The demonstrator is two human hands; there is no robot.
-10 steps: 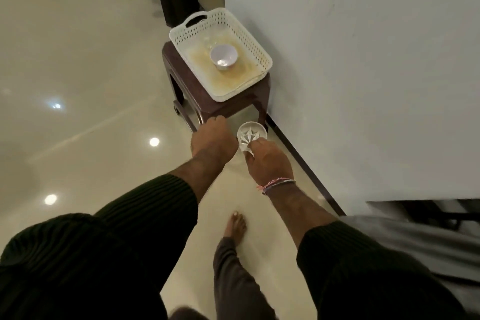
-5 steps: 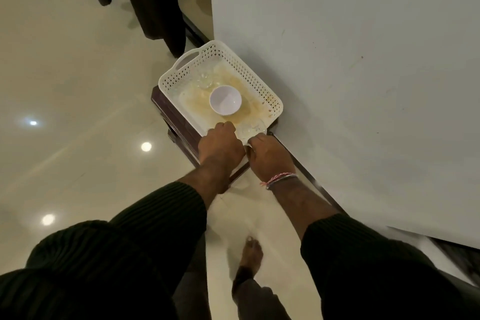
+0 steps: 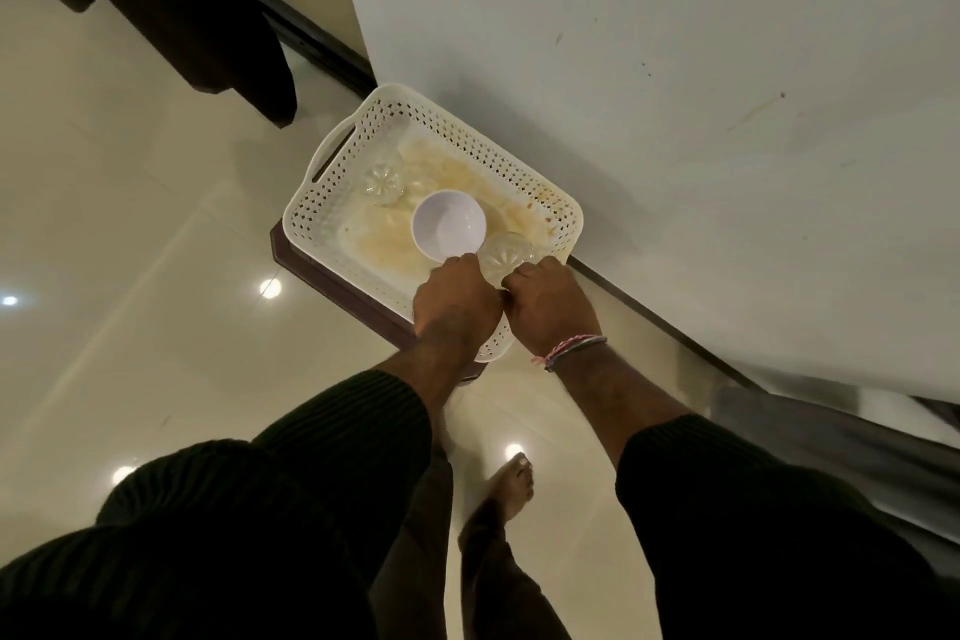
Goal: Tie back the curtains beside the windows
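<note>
Dark curtains [image 3: 208, 5] hang at the top left, reaching the floor beside a window frame. Both hands are well away from them, over a white perforated basket [image 3: 332, 203]. My right hand [image 3: 550, 307] grips a clear ribbed glass [image 3: 506, 252] at the basket's near right corner. My left hand [image 3: 454, 307] curls against the same glass from the left, its fingertips hidden. A white bowl [image 3: 449, 224] sits in the basket's middle, and a second clear glass [image 3: 383, 179] stands at its far left.
The basket, stained yellowish inside, rests on a dark brown stool [image 3: 306, 260] against a white wall [image 3: 675, 120]. Glossy tile floor [image 3: 130, 224] spreads to the left. My bare foot [image 3: 511, 483] stands below the stool. Grey fabric [image 3: 831, 447] lies at the right.
Both hands carried the clear glass up from in front of the stool and into the basket's near right corner. The view moved closer to the basket and curtains.
</note>
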